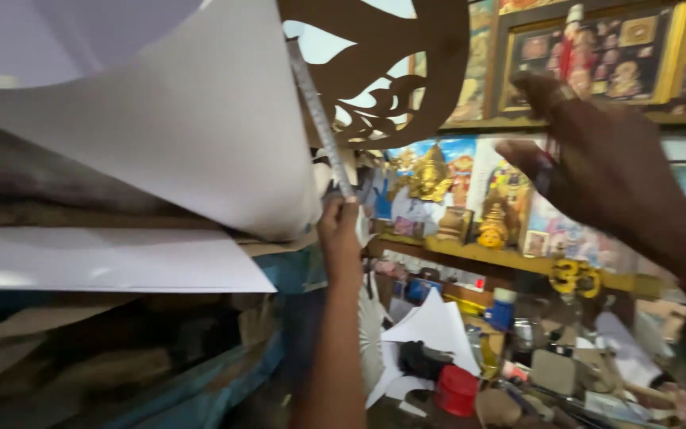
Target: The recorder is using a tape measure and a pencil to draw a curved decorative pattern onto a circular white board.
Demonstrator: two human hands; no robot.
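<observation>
Head view, your left hand (339, 230) at 6 o'clock, fingers closed round a steel ruler (319, 119) beside the curled white sheet (192, 119), your right hand (597, 155) at 3 o'clock, fingers spread, empty, red tub (456, 391) below, gold-framed picture (597, 56) at 1 o'clock.

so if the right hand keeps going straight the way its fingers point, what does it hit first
The right hand points up and left, toward the brown cut-out panel. That panel looks like the first thing in its line, ahead of the gold-framed pictures behind, though depth is hard to judge from this one view.
</observation>
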